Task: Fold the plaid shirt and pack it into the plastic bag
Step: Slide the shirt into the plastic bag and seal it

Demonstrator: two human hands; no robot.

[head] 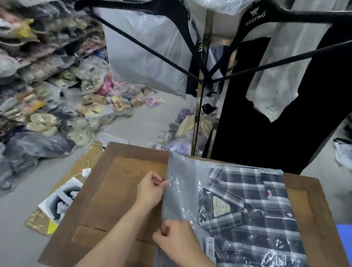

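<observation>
Both hands pinch the bag's left flap: left hand above, right hand below, fingers closed on plastic. The folded shirt lies inside it on the table, apparently fully in. Hangers hang beyond.

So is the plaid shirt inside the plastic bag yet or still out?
Inside. The folded plaid shirt lies under the glossy film of the plastic bag, while both hands pinch the bag's empty left edge.
</observation>
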